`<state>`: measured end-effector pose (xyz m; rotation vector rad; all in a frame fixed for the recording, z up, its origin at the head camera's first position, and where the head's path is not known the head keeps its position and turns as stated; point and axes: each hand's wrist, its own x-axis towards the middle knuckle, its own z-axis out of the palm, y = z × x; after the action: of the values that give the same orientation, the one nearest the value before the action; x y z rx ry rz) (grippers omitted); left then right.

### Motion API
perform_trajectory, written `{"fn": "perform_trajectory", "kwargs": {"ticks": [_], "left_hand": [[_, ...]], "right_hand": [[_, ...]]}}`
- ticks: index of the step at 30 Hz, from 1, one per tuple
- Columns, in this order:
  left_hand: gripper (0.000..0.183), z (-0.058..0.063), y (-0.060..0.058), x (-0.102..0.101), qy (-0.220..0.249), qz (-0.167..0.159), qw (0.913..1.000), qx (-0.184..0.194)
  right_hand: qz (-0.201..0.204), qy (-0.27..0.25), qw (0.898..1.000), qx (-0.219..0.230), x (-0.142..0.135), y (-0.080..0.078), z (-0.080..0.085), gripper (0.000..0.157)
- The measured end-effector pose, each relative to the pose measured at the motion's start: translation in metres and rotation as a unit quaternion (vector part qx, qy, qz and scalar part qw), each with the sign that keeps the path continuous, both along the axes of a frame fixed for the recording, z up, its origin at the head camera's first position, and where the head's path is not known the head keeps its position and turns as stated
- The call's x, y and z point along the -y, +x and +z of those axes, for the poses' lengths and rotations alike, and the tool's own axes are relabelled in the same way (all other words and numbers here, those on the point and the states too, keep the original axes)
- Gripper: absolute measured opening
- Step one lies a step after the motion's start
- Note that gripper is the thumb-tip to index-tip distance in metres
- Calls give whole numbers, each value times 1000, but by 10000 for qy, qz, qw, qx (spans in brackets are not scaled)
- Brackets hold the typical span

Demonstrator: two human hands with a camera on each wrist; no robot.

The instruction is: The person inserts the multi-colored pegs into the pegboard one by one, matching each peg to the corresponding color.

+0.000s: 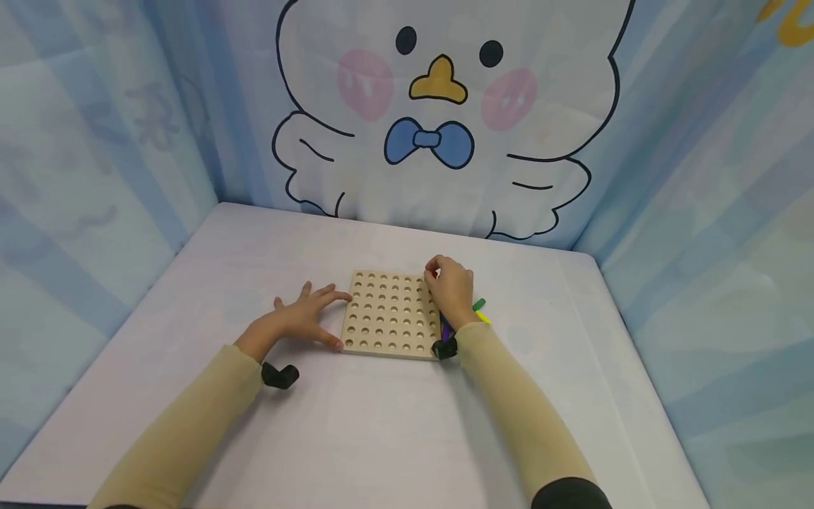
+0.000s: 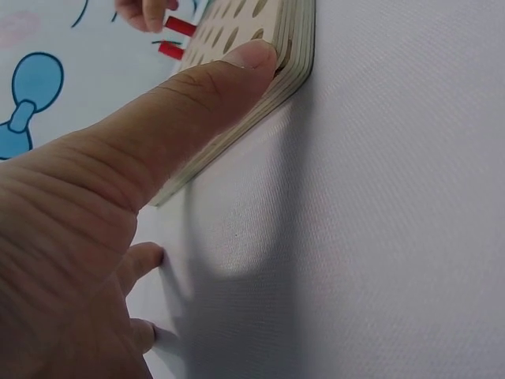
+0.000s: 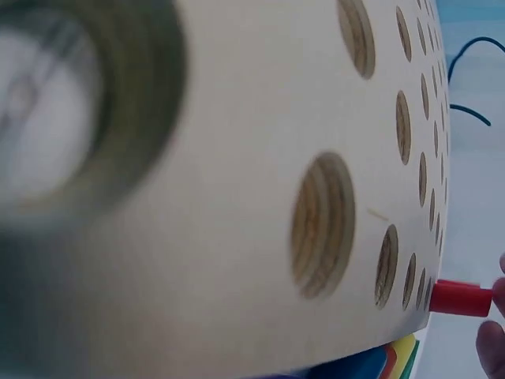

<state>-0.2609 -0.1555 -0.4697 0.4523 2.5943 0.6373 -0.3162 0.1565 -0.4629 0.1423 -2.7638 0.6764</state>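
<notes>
A pale wooden pegboard (image 1: 388, 311) with rows of round holes lies flat on the table. My left hand (image 1: 305, 317) is at its left side with fingers spread, the thumb (image 2: 213, 87) resting on the near left corner and the forefinger touching the edge further up. At the far right corner, my right hand (image 1: 453, 286) has its fingers bent, with fingertips at the top of a red peg (image 3: 461, 300). Two red pegs (image 2: 180, 26) stand up from the board there, side by side in the left wrist view. Most of the right hand's fingertips are hidden in the head view.
Right of the board, partly behind the right wrist, lie loose pegs: a green one (image 1: 479, 304), a yellow one (image 1: 483, 317) and a purple one (image 1: 446, 329). A blue piece (image 3: 351, 365) shows beside the board's edge. Printed curtains (image 1: 407, 191) surround the white table (image 1: 356, 424).
</notes>
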Motion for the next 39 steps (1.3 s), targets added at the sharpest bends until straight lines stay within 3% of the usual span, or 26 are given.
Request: {"fn": "perform_trajectory", "kwargs": {"ticks": [11,17,21,26,32,36,39], "left_hand": [[102,0,3,-1,48,-41,10000,36],[99,5,3,-4,55,-17,10000,22],[98,8,1,-8,34,-110,9999,39],[99,9,-1,-13,88,-127,9998,157],[99,8,-3,-14,31,-137,9998,155],[99,8,-3,-11,18,-185,9998,104],[97,7,-3,-8,30,-202,9998,77]], "right_hand": [[-297,301,9951,898,-27,-16,5,36],[419,655,9853,1524,-35,-26,10,40],[896,555,9745,1981,-32,-30,12,49],[882,348,9657,2416,-27,-29,12,59],[609,620,9703,2257,-24,-32,6,59],[523,639,9812,1747,-18,-33,3,43],[447,169,9899,1334,-13,-33,2,23]]}}
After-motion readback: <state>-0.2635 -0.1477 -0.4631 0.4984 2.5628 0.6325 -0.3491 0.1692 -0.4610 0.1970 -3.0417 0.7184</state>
